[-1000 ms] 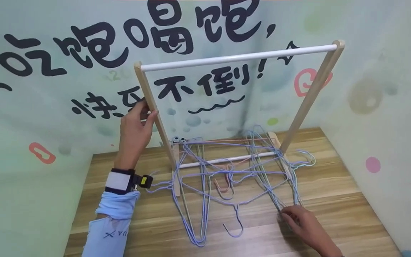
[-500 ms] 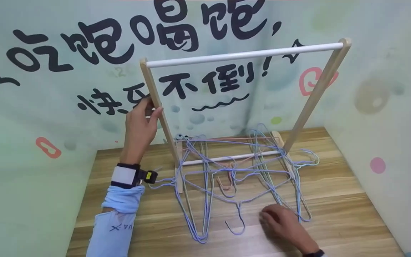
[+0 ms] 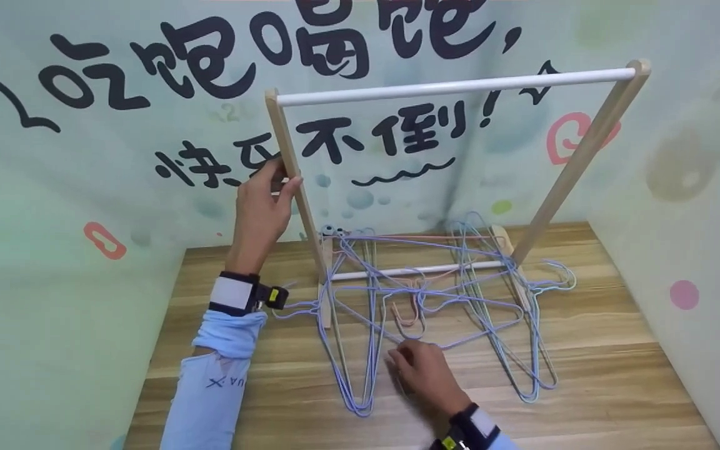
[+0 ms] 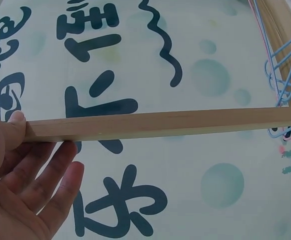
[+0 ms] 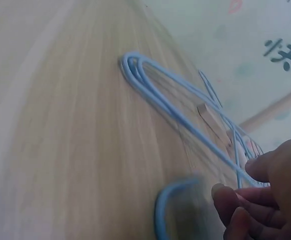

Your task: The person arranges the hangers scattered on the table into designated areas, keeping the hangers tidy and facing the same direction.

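My left hand (image 3: 263, 209) pinches the left wooden post (image 3: 282, 131) of an upright rack, thumb on one side and fingers on the other. In the left wrist view, that post crosses in front of the wall, and the other fingers stay loose. My right hand (image 3: 425, 372) is over the hook end of the front blue wire hanger (image 3: 479, 337), hiding its neck. The right wrist view shows these fingers loosely curled, thumb and index apart, near a blurred blue hook (image 5: 161, 210). Several more wire hangers, blue, green and pink, lie tangled around the rack's base.
A white rod (image 3: 454, 89) joins the tops of the posts, and a lower white rod (image 3: 397, 272) runs between the feet. Hanger bundles jut forward at left (image 3: 360, 409) and right (image 3: 529, 395). Printed walls (image 3: 679, 250) enclose the wooden tabletop (image 3: 585, 425).
My right hand has left the right-hand hanger bundle and moved left to the front blue hanger's hook. My left hand keeps its hold on the post; the head view has shifted slightly.
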Demonstrator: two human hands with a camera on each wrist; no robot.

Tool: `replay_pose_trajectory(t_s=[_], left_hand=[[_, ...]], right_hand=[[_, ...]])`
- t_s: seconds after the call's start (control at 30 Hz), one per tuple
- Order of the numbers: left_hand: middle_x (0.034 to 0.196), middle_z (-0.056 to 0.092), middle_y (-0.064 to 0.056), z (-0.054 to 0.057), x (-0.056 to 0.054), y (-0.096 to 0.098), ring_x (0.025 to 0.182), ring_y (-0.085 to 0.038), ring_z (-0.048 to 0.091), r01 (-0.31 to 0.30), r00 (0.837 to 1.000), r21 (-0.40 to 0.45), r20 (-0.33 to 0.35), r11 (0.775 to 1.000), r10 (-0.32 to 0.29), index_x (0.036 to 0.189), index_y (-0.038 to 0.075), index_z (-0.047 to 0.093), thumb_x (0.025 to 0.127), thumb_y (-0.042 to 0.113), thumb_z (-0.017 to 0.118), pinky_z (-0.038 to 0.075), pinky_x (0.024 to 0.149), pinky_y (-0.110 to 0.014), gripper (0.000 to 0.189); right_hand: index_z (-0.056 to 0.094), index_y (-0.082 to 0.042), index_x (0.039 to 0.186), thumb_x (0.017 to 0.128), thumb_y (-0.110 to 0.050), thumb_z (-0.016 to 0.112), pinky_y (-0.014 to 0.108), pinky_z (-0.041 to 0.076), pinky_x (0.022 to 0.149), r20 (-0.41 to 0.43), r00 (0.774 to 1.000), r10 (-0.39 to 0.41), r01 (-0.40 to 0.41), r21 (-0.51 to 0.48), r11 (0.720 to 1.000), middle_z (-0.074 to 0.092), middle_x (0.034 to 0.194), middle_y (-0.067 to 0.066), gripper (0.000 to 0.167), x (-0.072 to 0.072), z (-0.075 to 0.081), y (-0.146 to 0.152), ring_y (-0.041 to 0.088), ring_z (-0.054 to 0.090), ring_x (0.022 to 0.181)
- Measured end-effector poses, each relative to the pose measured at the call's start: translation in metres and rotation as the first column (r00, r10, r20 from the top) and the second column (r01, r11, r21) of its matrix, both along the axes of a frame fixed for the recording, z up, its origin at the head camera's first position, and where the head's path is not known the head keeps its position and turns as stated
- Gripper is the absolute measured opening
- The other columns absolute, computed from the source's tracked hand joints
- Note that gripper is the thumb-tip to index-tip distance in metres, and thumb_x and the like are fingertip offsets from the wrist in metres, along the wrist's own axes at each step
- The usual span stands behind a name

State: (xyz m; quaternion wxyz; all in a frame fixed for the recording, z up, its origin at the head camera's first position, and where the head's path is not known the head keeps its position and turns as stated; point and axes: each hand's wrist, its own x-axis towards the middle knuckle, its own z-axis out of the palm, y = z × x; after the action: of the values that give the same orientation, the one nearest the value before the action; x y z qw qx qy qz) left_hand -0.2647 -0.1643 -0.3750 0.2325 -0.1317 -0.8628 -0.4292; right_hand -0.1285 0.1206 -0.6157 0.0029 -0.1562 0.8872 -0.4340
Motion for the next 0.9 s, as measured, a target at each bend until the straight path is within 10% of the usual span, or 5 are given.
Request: replay_pose_trajectory(t_s=[0.33, 0.9], left_hand=[[0.116, 0.069, -0.014, 0.0, 0.0, 0.0, 0.099, -0.021, 0.069, -0.002, 1.0, -0.005, -0.01, 1.0, 0.002, 0.134, -0.001, 0.06, 0.102, 0.02, 0.064, 0.06, 0.085, -0.036, 0.038], [0.118, 0.069, -0.013, 0.001, 0.0, 0.0, 0.097, -0.022, 0.07, -0.016, 1.0, -0.012, 0.019, 1.0, 0.016, 0.137, 0.001, 0.059, 0.103, 0.022, 0.063, 0.058, 0.088, -0.036, 0.04]], right_hand=[[0.064, -0.015, 0.074, 0.098, -0.024, 0.072, 0.026, 0.046, 0.041, 0.131, 0.99, -0.05, 0.053, -0.019, 0.998, 0.055, 0.058, -0.009, 0.027, -0.01, -0.004, -0.031, 0.008, 0.052, 0.047], [0.06, -0.015, 0.072, 0.094, -0.021, 0.076, 0.025, 0.043, 0.042, 0.066, 0.994, -0.092, 0.095, -0.035, 0.995, 0.052, 0.059, -0.009, 0.028, -0.012, -0.016, -0.042, 0.007, 0.05, 0.049]])
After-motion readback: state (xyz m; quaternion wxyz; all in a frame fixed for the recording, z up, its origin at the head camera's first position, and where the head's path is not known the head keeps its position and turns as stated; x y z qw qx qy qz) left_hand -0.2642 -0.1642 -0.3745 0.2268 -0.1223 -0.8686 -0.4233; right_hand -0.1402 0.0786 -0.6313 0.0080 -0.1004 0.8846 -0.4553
